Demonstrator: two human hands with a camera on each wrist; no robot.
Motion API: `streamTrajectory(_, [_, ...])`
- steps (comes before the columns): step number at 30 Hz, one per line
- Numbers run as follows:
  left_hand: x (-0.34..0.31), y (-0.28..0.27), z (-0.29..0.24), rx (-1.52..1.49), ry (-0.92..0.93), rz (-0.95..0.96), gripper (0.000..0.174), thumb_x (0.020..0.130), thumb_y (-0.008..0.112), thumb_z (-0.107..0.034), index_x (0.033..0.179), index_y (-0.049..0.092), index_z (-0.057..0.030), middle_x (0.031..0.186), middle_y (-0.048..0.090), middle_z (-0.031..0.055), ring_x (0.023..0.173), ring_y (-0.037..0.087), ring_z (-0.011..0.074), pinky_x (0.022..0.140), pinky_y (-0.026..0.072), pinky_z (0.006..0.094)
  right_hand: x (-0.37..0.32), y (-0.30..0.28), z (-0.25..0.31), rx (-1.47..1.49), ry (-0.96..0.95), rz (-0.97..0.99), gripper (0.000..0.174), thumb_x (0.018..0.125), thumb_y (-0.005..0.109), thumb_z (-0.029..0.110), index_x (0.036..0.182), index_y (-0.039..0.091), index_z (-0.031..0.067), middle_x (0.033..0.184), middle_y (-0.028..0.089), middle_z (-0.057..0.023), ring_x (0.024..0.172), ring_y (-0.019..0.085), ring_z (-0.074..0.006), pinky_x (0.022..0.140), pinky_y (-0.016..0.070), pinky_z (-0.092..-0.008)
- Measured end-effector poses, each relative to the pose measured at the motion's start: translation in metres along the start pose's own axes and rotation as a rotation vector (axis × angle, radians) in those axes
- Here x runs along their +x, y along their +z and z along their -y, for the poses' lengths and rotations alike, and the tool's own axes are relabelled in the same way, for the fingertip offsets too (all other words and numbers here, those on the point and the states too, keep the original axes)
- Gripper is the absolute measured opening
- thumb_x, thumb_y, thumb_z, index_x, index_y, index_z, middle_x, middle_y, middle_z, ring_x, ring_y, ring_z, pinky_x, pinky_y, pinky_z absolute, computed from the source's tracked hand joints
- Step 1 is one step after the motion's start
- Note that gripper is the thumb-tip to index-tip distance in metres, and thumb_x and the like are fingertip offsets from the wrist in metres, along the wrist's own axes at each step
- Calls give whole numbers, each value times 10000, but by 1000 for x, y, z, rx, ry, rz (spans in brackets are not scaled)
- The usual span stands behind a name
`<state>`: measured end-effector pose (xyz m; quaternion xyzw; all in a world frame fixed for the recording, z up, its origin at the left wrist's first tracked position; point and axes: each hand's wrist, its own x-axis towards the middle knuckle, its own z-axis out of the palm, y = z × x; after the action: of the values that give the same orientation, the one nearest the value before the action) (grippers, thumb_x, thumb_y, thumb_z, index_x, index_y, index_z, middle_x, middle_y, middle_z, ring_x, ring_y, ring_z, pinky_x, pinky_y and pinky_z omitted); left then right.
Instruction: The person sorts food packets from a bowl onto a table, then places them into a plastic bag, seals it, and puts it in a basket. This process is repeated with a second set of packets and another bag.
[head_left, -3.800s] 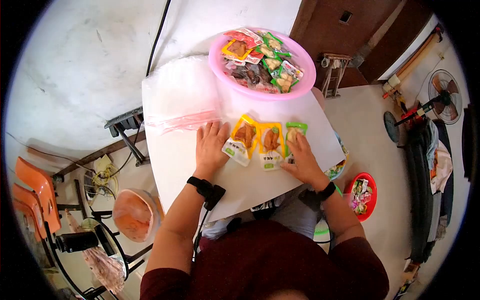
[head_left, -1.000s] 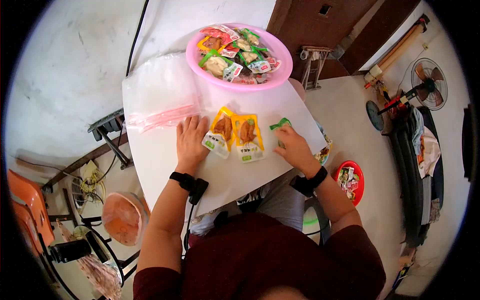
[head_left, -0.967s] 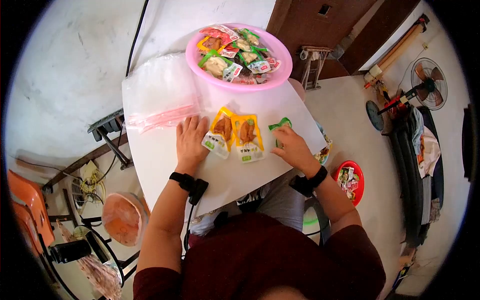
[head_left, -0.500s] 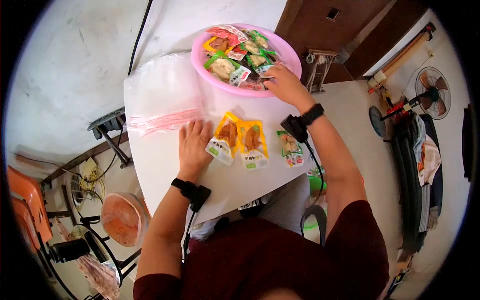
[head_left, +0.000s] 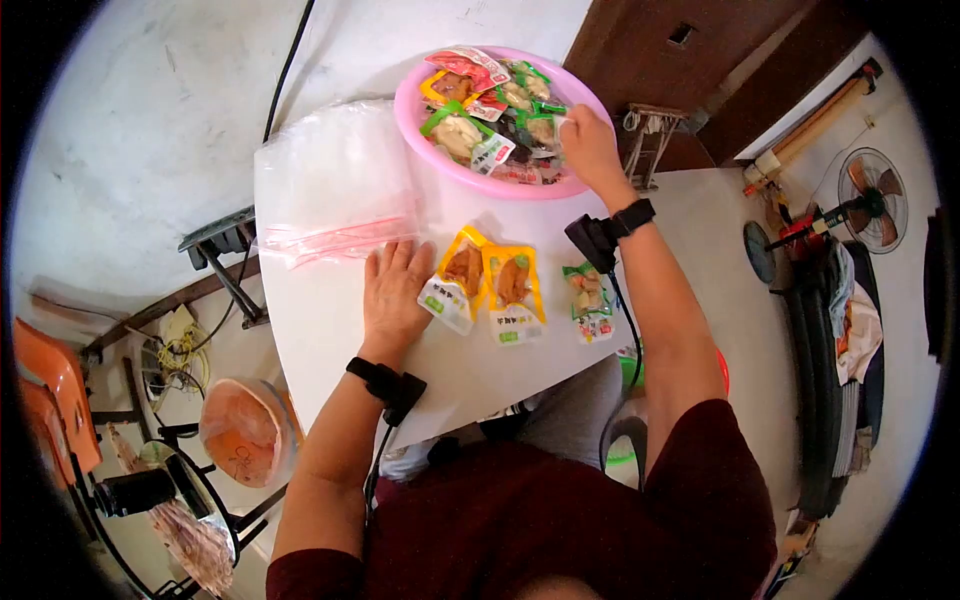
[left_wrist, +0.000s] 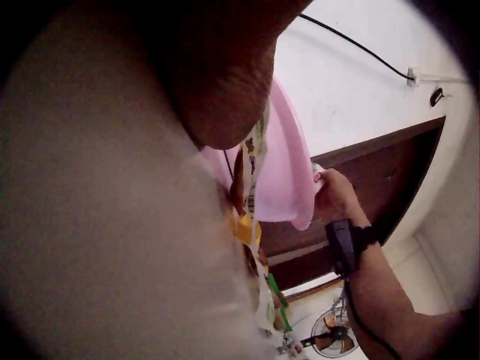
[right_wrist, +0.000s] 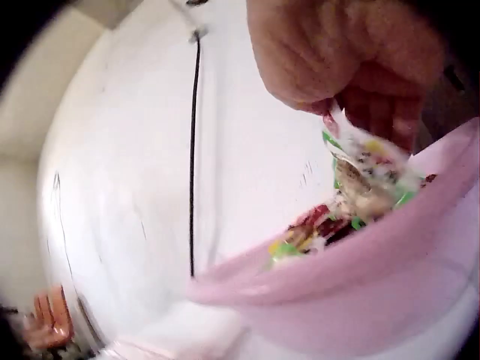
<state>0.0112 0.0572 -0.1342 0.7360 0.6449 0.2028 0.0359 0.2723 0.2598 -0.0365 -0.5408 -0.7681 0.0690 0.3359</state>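
My right hand (head_left: 590,145) is at the right rim of the pink basin (right_wrist: 352,292), which is heaped with snack packets. In the right wrist view its fingers pinch the corner of a green-and-white snack packet (right_wrist: 369,161), lifted at the heap. My left hand (head_left: 395,310) rests flat on the white table, beside a yellow-edged packet (head_left: 463,275). A second yellow-edged packet (head_left: 513,285) overlaps that one. Farther right lies a small green-edged packet (head_left: 587,292), apart from the pair. Left of the basin, clear plastic bags (head_left: 335,185) with pink openings lie stacked.
The white table (head_left: 310,330) meets the wall at the back. An orange-brown bucket (head_left: 243,430) and an orange chair (head_left: 55,385) stand on the left. Over on the right are a standing fan (head_left: 872,200) and a dark couch (head_left: 815,370).
My right hand has left the green-edged packet on the table, moved up to the basin and now pinches a packet there. A pale green-edged packet joined the basin's heap earlier. My left hand has stayed put.
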Motion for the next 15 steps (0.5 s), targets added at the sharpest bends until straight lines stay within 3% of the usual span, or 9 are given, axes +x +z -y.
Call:
streamTrajectory(2, [0, -1, -3, 3, -7, -15, 525, 823, 601, -323, 1294, 536, -100, 1343, 498, 155, 1304, 405, 328, 1092, 271, 499, -10, -14, -15, 406, 121, -78, 180, 896, 526, 160, 920, 598, -3, 888, 640, -169, 830, 650, -261, 741, 527, -414])
streamTrajectory(5, [0, 3, -3, 32, 0, -56, 502, 828, 595, -328, 1278, 547, -109, 1328, 513, 148, 1290, 419, 329, 1088, 277, 500, -40, -40, -4, 1221, 482, -106, 131, 934, 490, 131, 924, 563, 23, 874, 631, -94, 798, 629, -184, 707, 528, -343])
streamTrajectory(6, [-1, 3, -3, 33, 12, -72, 489, 830, 589, -329, 1267, 552, -113, 1323, 518, 146, 1289, 421, 329, 1089, 277, 501, -53, -54, -7, 1334, 345, 23, 83, 948, 480, 89, 944, 549, 44, 898, 626, -50, 801, 628, -156, 696, 531, -310])
streamTrajectory(9, [-2, 6, -1, 50, 3, -40, 497, 835, 584, -340, 1284, 551, -129, 1361, 502, 144, 1320, 400, 326, 1104, 261, 499, -92, -77, -4, 1447, 387, -73, 85, 948, 473, 59, 937, 557, 58, 890, 613, -47, 778, 626, -141, 690, 534, -307])
streamTrajectory(10, [-2, 7, -1, 59, 4, -38, 503, 838, 581, -340, 1294, 548, -131, 1374, 495, 145, 1329, 392, 326, 1107, 257, 499, -102, -79, -26, 1505, 377, -17, 58, 901, 566, 75, 941, 553, 35, 915, 614, -84, 834, 631, -199, 724, 523, -337])
streamTrajectory(12, [-4, 12, 3, 39, 17, -38, 525, 849, 571, -339, 1330, 531, -135, 1408, 473, 149, 1353, 373, 326, 1113, 247, 500, -131, -79, -63, 912, 195, -220, 160, 835, 643, 92, 944, 552, 17, 919, 610, -119, 874, 617, -258, 757, 505, -362])
streamTrajectory(13, [-5, 13, 4, 58, 27, -32, 524, 850, 569, -337, 1331, 530, -133, 1408, 474, 150, 1353, 373, 326, 1113, 247, 500, -151, -93, -50, 364, -47, -217, 248, 770, 699, 101, 951, 559, 5, 935, 598, -149, 903, 596, -304, 782, 488, -379])
streamTrajectory(14, [-5, 13, 5, 79, 36, -25, 523, 852, 567, -334, 1333, 530, -131, 1408, 474, 150, 1352, 373, 326, 1113, 246, 501, -171, -107, -37, -187, -249, -349, 336, 705, 755, 110, 958, 565, -7, 950, 586, -179, 931, 574, -351, 807, 470, -395])
streamTrajectory(15, [-4, 13, 5, 100, 43, -25, 522, 854, 564, -331, 1334, 529, -129, 1407, 474, 151, 1352, 374, 326, 1113, 245, 501, -188, -107, -49, -90, -88, -315, 348, 707, 754, 112, 973, 564, -7, 952, 584, -180, 926, 574, -356, 804, 472, -399])
